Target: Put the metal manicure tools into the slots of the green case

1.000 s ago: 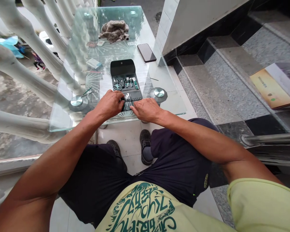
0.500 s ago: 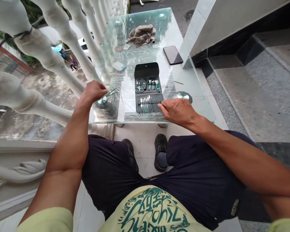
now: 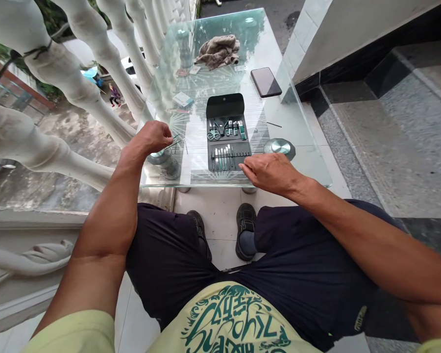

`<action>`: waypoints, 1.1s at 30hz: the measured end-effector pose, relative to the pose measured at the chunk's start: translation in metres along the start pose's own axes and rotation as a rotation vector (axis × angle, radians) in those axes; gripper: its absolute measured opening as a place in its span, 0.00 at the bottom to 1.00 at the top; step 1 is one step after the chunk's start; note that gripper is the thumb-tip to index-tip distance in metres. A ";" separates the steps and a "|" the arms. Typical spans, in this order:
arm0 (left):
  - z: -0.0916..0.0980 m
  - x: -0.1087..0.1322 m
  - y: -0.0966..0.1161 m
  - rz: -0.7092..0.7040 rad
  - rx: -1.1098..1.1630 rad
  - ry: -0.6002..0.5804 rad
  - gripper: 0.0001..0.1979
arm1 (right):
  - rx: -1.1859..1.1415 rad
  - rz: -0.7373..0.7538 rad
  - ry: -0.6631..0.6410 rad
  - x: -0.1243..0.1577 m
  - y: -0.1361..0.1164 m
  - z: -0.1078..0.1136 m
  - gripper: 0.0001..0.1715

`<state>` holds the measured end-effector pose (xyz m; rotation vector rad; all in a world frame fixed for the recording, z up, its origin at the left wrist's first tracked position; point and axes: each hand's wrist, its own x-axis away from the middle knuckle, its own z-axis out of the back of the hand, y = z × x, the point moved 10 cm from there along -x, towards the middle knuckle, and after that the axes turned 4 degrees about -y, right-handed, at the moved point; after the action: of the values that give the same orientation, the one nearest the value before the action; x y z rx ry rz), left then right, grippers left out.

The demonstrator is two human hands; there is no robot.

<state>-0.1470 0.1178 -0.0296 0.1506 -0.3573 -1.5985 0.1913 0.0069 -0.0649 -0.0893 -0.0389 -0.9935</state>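
A black manicure case (image 3: 226,105) lies unfolded on the glass table. Small scissors (image 3: 213,135), nail clippers (image 3: 241,130) and several slim tools (image 3: 222,158) sit in its slots. At the case's lower right edge is my right hand (image 3: 274,171), its fingers curled and the thumb side touching the edge; the fingertips are partly hidden. My left hand (image 3: 152,138) is closed in a pinch over the table's left side. Several thin metal tools (image 3: 179,144) are right at its fingertips. Whatever the pinch holds is too small to make out.
Behind the case are a crumpled cloth (image 3: 218,51), a dark phone (image 3: 266,82) and a small blue-and-white packet (image 3: 183,100). One thin stick (image 3: 274,124) lies to the right. White balusters (image 3: 91,44) border the left, stone steps (image 3: 375,142) the right.
My left hand has shifted slightly right, nearer the thin tools. The right hand stays at the case's edge. The whole view has drifted a little.
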 end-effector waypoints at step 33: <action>-0.118 0.073 0.173 0.083 1.199 -0.453 0.09 | -0.015 0.210 0.223 0.025 -0.026 0.021 0.34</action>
<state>0.0489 0.0250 -0.0771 0.6708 -1.6248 -1.1336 0.1834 -0.0264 -0.0409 0.0038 0.1789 -0.7889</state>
